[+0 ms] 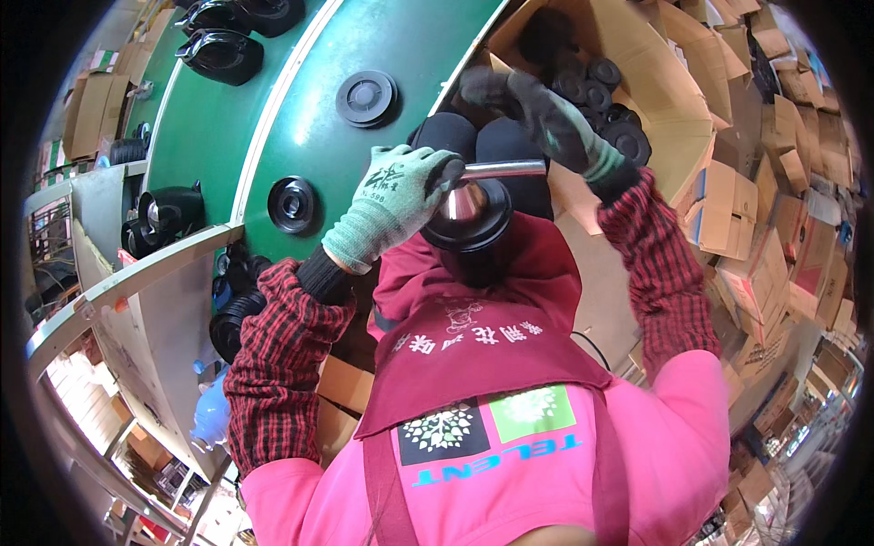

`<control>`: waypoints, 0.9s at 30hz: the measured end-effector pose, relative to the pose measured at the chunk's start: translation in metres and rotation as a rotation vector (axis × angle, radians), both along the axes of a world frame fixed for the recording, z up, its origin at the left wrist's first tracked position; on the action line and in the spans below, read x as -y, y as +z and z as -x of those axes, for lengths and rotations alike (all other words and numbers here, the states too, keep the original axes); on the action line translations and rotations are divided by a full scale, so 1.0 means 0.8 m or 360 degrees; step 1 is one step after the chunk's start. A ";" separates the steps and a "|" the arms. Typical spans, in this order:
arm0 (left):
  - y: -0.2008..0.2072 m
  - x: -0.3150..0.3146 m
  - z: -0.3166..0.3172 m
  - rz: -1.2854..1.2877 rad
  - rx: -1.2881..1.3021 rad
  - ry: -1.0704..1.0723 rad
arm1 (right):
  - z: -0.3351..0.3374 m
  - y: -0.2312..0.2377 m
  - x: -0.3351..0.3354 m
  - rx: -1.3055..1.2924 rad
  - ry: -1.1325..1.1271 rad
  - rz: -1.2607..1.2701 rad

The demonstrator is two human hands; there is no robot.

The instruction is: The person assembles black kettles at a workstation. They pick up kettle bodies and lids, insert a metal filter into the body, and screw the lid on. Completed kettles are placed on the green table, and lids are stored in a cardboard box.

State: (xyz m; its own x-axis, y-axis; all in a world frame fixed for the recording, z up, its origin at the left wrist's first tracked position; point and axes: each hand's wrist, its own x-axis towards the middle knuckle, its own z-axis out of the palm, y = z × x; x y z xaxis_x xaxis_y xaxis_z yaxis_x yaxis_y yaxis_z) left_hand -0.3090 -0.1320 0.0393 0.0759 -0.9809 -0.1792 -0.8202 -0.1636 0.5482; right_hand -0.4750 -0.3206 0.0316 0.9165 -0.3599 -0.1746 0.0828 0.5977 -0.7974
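Your left hand (396, 193), in a green glove, has its grip curled round one end of a metal bar (510, 168), just off the right edge of the green worktop (319, 146). Under the bar, also right of the worktop and over your lap, sit a shiny metal cone (466, 202) and a broad black disc (464, 239); what bears their weight is hidden. Your right hand (555, 123) hangs farther right of the worktop, apart from the bar; its fingers are blurred against dark things, so I cannot tell whether its grip is released or holds anything.

With your grip at only one end, the bar could twist, and a slick glove could let it slide. If the disc has no firm support, a sideways push might tip it off your lap, away from the worktop.

To the right of the worktop, a cardboard box (674, 100) of round black parts (628, 141) stands near your right hand, and its wall could catch your sleeve (651, 246). On the worktop lie two loose black discs (367, 97) (292, 205); your left elbow could knock the nearer. A white rail (284, 91) running along the worktop blocks the way to the glossy black housings (220, 56) beyond.
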 end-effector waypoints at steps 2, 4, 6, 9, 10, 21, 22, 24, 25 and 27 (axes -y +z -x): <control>-0.001 0.006 -0.003 -0.0107 0.0142 -0.0047 | -0.006 -0.003 -0.024 0.0127 0.0280 0.0160; -0.047 -0.013 -0.038 0.0340 0.0206 -0.0439 | -0.002 -0.008 -0.061 0.0503 0.0330 0.0116; -0.110 -0.002 -0.035 0.0841 0.0116 -0.0256 | -0.023 0.014 -0.109 0.0490 0.0281 0.1832; -0.121 0.071 -0.013 0.0958 -0.0589 -0.0047 | -0.041 0.035 -0.163 0.0379 0.0150 0.1815; -0.113 0.053 -0.013 0.0809 -0.0491 0.0258 | -0.045 0.032 -0.155 0.0460 0.0108 0.1658; -0.107 0.009 0.010 -0.0028 0.0102 0.1485 | -0.076 -0.150 -0.051 0.0144 0.0164 0.2322; -0.112 -0.012 -0.004 -0.0456 0.0141 0.1464 | -0.087 -0.145 -0.049 0.0217 0.0281 0.2432; -0.093 -0.051 -0.034 -0.0307 -0.1228 0.0797 | -0.107 -0.148 -0.060 0.0445 0.0306 0.2575; -0.020 -0.031 -0.049 -0.0424 -0.0880 0.0118 | -0.111 -0.152 -0.062 0.0259 0.0322 0.2350; 0.054 0.001 -0.031 -0.1146 -0.1143 0.0103 | -0.129 -0.151 -0.066 0.0074 0.0582 0.2090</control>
State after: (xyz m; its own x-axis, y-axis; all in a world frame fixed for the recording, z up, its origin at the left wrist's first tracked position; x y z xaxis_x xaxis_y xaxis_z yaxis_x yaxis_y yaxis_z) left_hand -0.2840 -0.1331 0.0825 -0.2329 -0.6201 -0.7492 -0.3143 -0.6810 0.6614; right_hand -0.3717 -0.2675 -0.0892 0.9900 0.0266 0.1385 0.1267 -0.5984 -0.7911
